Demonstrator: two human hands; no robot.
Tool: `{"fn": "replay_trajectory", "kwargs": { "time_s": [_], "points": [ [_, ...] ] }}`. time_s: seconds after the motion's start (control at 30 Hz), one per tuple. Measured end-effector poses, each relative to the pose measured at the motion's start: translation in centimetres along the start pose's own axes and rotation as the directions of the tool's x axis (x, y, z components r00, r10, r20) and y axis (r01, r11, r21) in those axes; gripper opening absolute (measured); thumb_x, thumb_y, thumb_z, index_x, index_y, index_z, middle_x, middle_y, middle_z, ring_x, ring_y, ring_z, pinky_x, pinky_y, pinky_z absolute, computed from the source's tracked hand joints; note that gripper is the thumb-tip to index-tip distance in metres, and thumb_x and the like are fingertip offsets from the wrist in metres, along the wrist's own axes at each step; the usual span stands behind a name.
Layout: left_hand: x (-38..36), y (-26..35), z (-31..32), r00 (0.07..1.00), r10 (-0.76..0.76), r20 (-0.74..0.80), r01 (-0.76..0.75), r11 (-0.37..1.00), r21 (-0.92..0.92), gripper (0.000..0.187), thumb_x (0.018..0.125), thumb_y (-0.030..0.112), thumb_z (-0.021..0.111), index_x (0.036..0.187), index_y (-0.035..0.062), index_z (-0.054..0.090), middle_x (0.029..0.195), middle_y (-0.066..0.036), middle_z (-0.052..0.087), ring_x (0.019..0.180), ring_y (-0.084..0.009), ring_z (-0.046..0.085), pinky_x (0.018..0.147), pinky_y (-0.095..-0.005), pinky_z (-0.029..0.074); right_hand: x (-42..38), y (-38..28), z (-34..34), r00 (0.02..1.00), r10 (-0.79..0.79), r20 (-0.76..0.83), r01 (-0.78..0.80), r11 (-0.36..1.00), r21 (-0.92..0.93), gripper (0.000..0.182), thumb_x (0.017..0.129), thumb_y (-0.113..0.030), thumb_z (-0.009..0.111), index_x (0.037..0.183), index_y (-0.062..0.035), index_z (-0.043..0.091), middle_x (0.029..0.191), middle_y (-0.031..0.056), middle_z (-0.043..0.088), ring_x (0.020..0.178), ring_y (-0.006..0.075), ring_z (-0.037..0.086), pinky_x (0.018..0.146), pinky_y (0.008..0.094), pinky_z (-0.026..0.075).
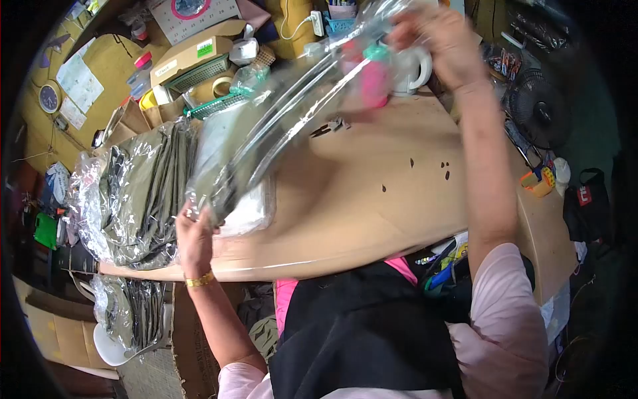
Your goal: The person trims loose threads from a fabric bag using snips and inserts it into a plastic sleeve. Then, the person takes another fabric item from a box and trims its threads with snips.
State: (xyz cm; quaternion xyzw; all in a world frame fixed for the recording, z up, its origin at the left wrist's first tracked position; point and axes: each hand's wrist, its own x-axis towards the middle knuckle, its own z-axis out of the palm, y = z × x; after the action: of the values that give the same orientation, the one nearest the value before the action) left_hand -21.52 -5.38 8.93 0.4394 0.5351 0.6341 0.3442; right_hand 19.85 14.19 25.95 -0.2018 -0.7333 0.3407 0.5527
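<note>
The worktop (359, 199) is carrying plastic-bagged olive fabric bundles (139, 199) at its left end, lying close together, probably for saving space. Above its middle, a plastic-bagged olive bundle (259, 133) is stretching between two grips, seemingly for straightening: the right hand (442, 43) is pinching its upper end, the left hand (195, 239) its lower. Behind the worktop, a calendar (203, 25) is showing dates; a green label (205, 48) is appearing unreadable.

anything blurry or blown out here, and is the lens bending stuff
Head view: bag and right hand motion-blurred; glare streaks on the bag and stack; soft shadow on the table; dark, rounded corners, and the table's front edge looks bowed, likely lens distortion.
</note>
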Motion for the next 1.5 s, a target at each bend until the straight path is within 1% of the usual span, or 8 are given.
{"fn": "replay_trajectory", "kwargs": {
  "time_s": [0.33, 0.5, 0.87, 1.03, 1.17, 1.23, 1.37, 1.5],
  "points": [
    [-11.7, -6.1, -1.3, 0.910, -0.415, 0.018, 0.388, 0.864, 0.321, 0.042, 0.084, 0.005, 0.074, 0.119, -0.0035, 0.052, 0.089, -0.009, 0.066, 0.071, -0.0132, 0.061, 0.061, -0.0258, 0.051, -26.9, 9.6, -8.0, 0.474, 0.880, 0.016, -0.873, 0.472, -0.122, 0.018, 0.093, -0.013, 0.055, 0.083, -0.0020, 0.067, 0.075, 0.0108, 0.068, 0.069, 0.0161, 0.068, 0.060, 0.0297, 0.051],
    [-8.3, 1.8, -6.9, 0.964, -0.137, -0.228, 0.264, 0.580, 0.770, 0.038, 0.095, 0.029, 0.064, 0.111, -0.0047, 0.057, 0.079, -0.012, 0.066, 0.071, -0.0182, 0.064, 0.063, -0.0338, 0.050, -22.0, 6.4, -12.0, 0.834, 0.303, -0.461, -0.550, 0.374, -0.747, 0.025, 0.097, -0.017, 0.052, 0.116, -0.0032, 0.062, 0.110, 0.0165, 0.067, 0.106, 0.0230, 0.064, 0.087, 0.0352, 0.050],
    [17.1, -14.7, 1.3, 0.979, 0.056, -0.196, 0.113, 0.653, 0.749, 0.062, 0.086, 0.045, 0.073, 0.115, -0.0096, 0.061, 0.087, -0.011, 0.069, 0.068, -0.0144, 0.062, 0.066, -0.0294, 0.051, -8.9, 24.6, 2.7, 0.764, 0.573, 0.298, -0.449, 0.803, -0.392, 0.048, 0.085, -0.026, 0.074, 0.122, 0.0026, 0.061, 0.113, 0.0139, 0.067, 0.099, 0.0195, 0.063, 0.086, 0.0340, 0.051],
    [15.4, -9.0, -0.8, 0.985, -0.174, -0.017, 0.171, 0.940, 0.295, 0.032, 0.088, 0.030, 0.075, 0.087, -0.0009, 0.071, 0.077, -0.004, 0.069, 0.066, -0.0113, 0.057, 0.060, -0.0300, 0.047, -10.7, 16.2, -6.6, 0.719, 0.587, -0.372, -0.646, 0.761, -0.049, 0.012, 0.092, -0.016, 0.064, 0.096, -0.0055, 0.067, 0.076, -0.0032, 0.061, 0.062, 0.0026, 0.052, 0.054, 0.0198, 0.038],
    [15.6, -8.8, 0.5, 0.857, 0.514, 0.028, -0.240, 0.351, 0.905, 0.027, 0.089, 0.029, 0.071, 0.091, 0.0027, 0.067, 0.075, -0.011, 0.069, 0.066, -0.0234, 0.065, 0.064, -0.0371, 0.051, -15.5, 16.5, -9.3, 0.648, 0.394, -0.652, -0.600, 0.792, -0.118, 0.020, 0.094, -0.023, 0.063, 0.092, -0.0035, 0.067, 0.073, 0.0024, 0.062, 0.062, 0.0087, 0.055, 0.054, 0.0272, 0.044],
    [14.0, -6.8, 3.3, 0.606, 0.783, 0.139, -0.200, -0.019, 0.980, 0.025, 0.090, 0.029, 0.069, 0.092, 0.0040, 0.066, 0.076, -0.013, 0.068, 0.066, -0.0286, 0.067, 0.064, -0.0399, 0.052, -18.9, 15.0, -8.6, 0.766, 0.491, -0.414, -0.643, 0.595, -0.482, 0.021, 0.094, -0.022, 0.064, 0.094, -0.0010, 0.068, 0.077, 0.0051, 0.065, 0.069, 0.0129, 0.061, 0.064, 0.0306, 0.049],
    [8.9, -6.7, 7.8, 0.973, 0.036, 0.227, -0.225, 0.339, 0.914, 0.032, 0.095, 0.038, 0.058, 0.109, 0.0096, 0.065, 0.116, -0.015, 0.066, 0.112, -0.0318, 0.060, 0.096, -0.0570, 0.040, -20.4, 9.9, -2.1, 0.567, 0.676, 0.470, -0.514, 0.737, -0.439, 0.018, 0.090, -0.018, 0.069, 0.100, -0.0030, 0.070, 0.093, 0.0080, 0.070, 0.094, 0.0159, 0.064, 0.085, 0.0329, 0.050],
    [6.4, -12.9, 8.9, 0.930, 0.212, 0.300, -0.336, 0.164, 0.927, 0.056, 0.096, 0.043, 0.054, 0.140, 0.0095, 0.047, 0.145, -0.014, 0.046, 0.138, -0.0325, 0.039, 0.115, -0.0590, 0.021, -19.1, 11.2, 5.4, 0.917, 0.243, 0.316, -0.113, 0.919, -0.378, 0.015, 0.081, -0.014, 0.074, 0.093, -0.0057, 0.068, 0.102, 0.0090, 0.065, 0.098, 0.0254, 0.064, 0.085, 0.0374, 0.051]
  ]
}}
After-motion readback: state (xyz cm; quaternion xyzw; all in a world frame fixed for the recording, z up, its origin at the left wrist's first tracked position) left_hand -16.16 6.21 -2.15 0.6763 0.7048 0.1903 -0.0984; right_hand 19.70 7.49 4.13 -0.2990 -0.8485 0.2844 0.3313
